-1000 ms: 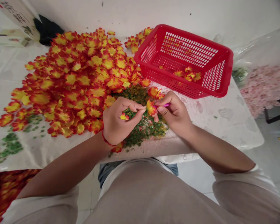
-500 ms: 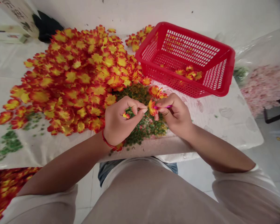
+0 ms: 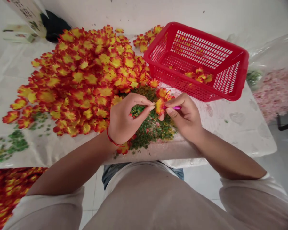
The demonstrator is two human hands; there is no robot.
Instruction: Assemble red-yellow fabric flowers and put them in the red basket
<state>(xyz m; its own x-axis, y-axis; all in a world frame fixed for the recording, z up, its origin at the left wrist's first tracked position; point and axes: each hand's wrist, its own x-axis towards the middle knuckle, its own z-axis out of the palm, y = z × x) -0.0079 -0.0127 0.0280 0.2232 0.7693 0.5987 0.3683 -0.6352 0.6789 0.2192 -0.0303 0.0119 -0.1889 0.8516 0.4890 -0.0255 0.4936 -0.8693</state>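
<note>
My right hand (image 3: 188, 116) is closed around a thin purple stick (image 3: 176, 108), with thumb and forefinger pinched close to a yellow-and-red artificial flower (image 3: 160, 106). The flower stands on edge between my two hands. From its left side, the thumb and forefinger of my left hand (image 3: 127, 118) meet in a pinch at its centre; whatever they hold is too small to make out. Beneath both hands lies a heap of tiny green plastic pieces (image 3: 150, 129). Behind the held flower are more loose flowers (image 3: 163, 92).
A large pile of red-and-yellow flowers (image 3: 81, 80) covers the table's left side. At back right stands a red plastic basket (image 3: 194, 91) with several flowers inside. Pink flowers (image 3: 276, 92) in clear plastic sit beyond the table's right edge. Green bits (image 3: 14, 143) lie front left.
The whole view has shifted slightly, so the table's contents appear further right. Both hands keep their pinches around the flower, which now shows a little more of its yellow face.
</note>
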